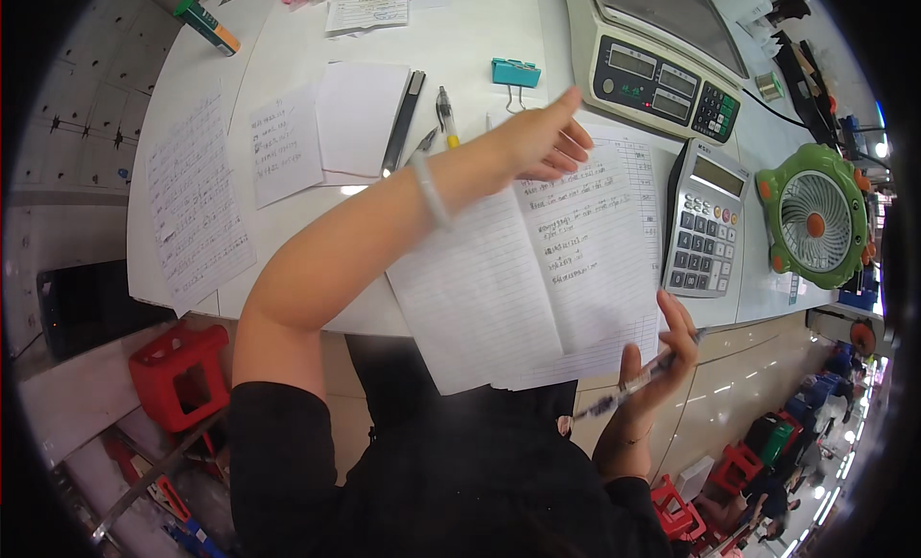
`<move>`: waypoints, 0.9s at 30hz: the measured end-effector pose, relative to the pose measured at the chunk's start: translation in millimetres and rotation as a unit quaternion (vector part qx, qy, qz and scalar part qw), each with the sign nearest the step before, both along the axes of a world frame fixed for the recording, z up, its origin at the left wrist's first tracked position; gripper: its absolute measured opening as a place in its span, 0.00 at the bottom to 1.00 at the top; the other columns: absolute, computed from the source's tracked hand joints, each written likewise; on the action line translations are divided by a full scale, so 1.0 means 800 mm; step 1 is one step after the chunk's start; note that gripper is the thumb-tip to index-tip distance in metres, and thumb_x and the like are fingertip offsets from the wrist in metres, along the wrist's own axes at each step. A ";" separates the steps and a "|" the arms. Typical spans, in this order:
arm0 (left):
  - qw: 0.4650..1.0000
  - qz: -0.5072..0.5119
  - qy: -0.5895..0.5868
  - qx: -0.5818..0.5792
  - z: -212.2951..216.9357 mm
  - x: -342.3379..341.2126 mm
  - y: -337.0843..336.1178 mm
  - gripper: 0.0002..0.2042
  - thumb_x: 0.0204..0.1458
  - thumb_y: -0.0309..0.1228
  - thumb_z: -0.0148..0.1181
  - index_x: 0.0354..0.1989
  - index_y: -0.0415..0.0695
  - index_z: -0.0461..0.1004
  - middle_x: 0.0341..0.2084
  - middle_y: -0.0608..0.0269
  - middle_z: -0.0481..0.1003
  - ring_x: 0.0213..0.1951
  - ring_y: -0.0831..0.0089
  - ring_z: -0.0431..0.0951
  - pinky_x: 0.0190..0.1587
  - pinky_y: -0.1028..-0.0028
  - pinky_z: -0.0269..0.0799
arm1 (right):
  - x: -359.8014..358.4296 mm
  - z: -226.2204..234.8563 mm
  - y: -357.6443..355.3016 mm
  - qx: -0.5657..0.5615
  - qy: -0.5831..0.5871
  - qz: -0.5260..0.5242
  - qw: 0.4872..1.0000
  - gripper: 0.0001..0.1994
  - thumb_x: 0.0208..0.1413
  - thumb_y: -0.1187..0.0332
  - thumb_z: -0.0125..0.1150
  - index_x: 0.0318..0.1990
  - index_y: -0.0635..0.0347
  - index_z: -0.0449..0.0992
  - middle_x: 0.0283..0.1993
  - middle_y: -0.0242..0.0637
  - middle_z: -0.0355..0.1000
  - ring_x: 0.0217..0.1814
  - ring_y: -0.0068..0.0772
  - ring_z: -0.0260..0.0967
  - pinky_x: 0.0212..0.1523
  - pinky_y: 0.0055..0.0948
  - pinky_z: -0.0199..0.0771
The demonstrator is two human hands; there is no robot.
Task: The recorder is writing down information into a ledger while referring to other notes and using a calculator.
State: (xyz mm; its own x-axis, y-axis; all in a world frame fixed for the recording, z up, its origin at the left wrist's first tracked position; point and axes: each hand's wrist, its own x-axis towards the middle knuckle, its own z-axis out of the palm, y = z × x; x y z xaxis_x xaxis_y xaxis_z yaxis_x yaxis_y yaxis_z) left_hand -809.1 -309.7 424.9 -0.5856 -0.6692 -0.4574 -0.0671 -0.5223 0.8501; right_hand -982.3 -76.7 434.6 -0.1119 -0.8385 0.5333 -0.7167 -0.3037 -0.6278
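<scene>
An open lined notebook (470, 280) lies at the table's near edge, its right page bearing handwriting. Across its top reaches my left hand (547, 141), thumb and fingers stretched out, with nothing seen in them. A pale bangle (431, 190) circles that wrist. My right hand (662, 361), near the notebook's lower right corner, grips a pen (619, 399) slanting down to the left. Beyond my left hand stands a teal binder clip (515, 72), its lower wire handles near the notebook's top.
A grey calculator (707, 222) and a green toy-shaped fan (815, 222) stand right of the notebook. Behind them is a weighing scale (662, 83). Leftward lie a black stapler-like bar (404, 123), a pen (446, 117), blank paper (363, 107) and handwritten sheets (197, 198).
</scene>
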 end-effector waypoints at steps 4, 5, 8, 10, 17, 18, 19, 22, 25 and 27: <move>0.994 0.027 0.000 -0.105 0.023 0.057 0.016 0.28 0.62 0.52 0.31 0.44 0.39 0.71 0.41 0.55 0.74 0.42 0.69 0.75 0.48 0.71 0.69 | -0.014 -0.038 0.012 0.157 0.140 -0.128 0.969 0.33 0.47 0.66 0.64 0.60 0.67 0.59 0.57 0.48 0.65 0.62 0.47 0.58 0.59 0.45 0.51; 0.994 0.026 -0.001 -0.103 0.026 0.069 0.023 0.28 0.62 0.52 0.31 0.44 0.39 0.71 0.41 0.55 0.74 0.42 0.69 0.75 0.48 0.71 0.69 | -0.010 -0.041 0.012 0.204 0.144 -0.140 0.958 0.26 0.49 0.66 0.63 0.54 0.66 0.63 0.59 0.49 0.64 0.64 0.49 0.57 0.63 0.46 0.47; 0.991 0.015 -0.031 -0.127 0.028 0.100 0.048 0.26 0.62 0.50 0.31 0.46 0.39 0.69 0.38 0.57 0.74 0.40 0.72 0.75 0.47 0.73 0.70 | -0.008 -0.061 0.016 0.176 0.196 -0.148 0.953 0.16 0.50 0.67 0.61 0.44 0.63 0.66 0.59 0.48 0.64 0.65 0.50 0.56 0.65 0.48 0.44; 0.990 0.003 -0.056 -0.130 0.020 0.113 0.064 0.22 0.63 0.46 0.34 0.48 0.40 0.67 0.37 0.58 0.74 0.40 0.72 0.75 0.46 0.74 0.70 | -0.005 -0.061 0.015 0.183 0.183 -0.146 0.955 0.14 0.50 0.67 0.61 0.40 0.62 0.65 0.59 0.49 0.64 0.65 0.50 0.56 0.65 0.48 0.43; 0.869 -0.105 -0.152 -0.458 0.015 0.113 0.113 0.20 0.48 0.36 0.60 0.48 0.40 0.70 0.43 0.57 0.73 0.47 0.60 0.72 0.50 0.66 0.66 | -0.011 -0.051 0.008 0.185 0.115 -0.113 0.969 0.11 0.49 0.70 0.61 0.35 0.60 0.64 0.57 0.49 0.66 0.64 0.51 0.57 0.64 0.47 0.48; 0.871 -0.106 -0.149 -0.457 0.010 0.107 0.125 0.20 0.48 0.36 0.60 0.48 0.40 0.70 0.43 0.57 0.73 0.47 0.60 0.72 0.50 0.66 0.66 | -0.010 -0.047 0.006 0.187 0.117 -0.115 0.969 0.11 0.49 0.70 0.61 0.35 0.60 0.64 0.57 0.49 0.66 0.64 0.51 0.57 0.64 0.47 0.48; 0.821 -0.142 -0.133 -0.537 0.002 0.097 0.136 0.22 0.47 0.38 0.61 0.50 0.41 0.69 0.47 0.54 0.70 0.51 0.58 0.68 0.54 0.63 0.63 | -0.009 -0.045 0.004 0.195 0.086 -0.126 0.969 0.11 0.49 0.71 0.61 0.35 0.61 0.64 0.56 0.48 0.68 0.63 0.50 0.59 0.62 0.45 0.51; 0.742 -0.218 -0.142 -0.618 -0.003 0.077 0.166 0.26 0.47 0.43 0.60 0.52 0.42 0.68 0.53 0.52 0.66 0.57 0.57 0.62 0.59 0.57 0.54 | -0.018 -0.048 0.002 0.183 0.046 -0.136 0.972 0.11 0.49 0.72 0.61 0.35 0.61 0.65 0.52 0.46 0.70 0.60 0.48 0.62 0.58 0.40 0.58; 0.701 -0.273 -0.184 -0.633 -0.013 0.072 0.174 0.28 0.46 0.49 0.58 0.52 0.43 0.68 0.56 0.54 0.63 0.61 0.57 0.57 0.62 0.49 0.45 | -0.027 -0.047 0.002 0.166 0.004 -0.137 0.977 0.10 0.49 0.73 0.61 0.35 0.62 0.65 0.49 0.43 0.72 0.56 0.44 0.65 0.54 0.36 0.62; 0.682 -0.285 -0.200 -0.643 -0.013 0.070 0.176 0.29 0.46 0.52 0.57 0.52 0.44 0.68 0.56 0.55 0.63 0.62 0.58 0.56 0.62 0.45 0.41 | -0.035 -0.046 0.003 0.167 -0.028 -0.138 0.976 0.10 0.50 0.73 0.61 0.35 0.63 0.65 0.47 0.42 0.73 0.54 0.43 0.67 0.52 0.34 0.63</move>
State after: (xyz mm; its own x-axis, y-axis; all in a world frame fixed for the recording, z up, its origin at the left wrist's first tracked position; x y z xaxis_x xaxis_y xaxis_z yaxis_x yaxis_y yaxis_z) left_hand -753.2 -169.0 414.6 -0.9191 -0.3827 0.0935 -0.3079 0.8459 0.4356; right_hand -1010.2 -74.4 397.5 -0.3803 -0.8978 0.2221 -0.7034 0.1249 -0.6997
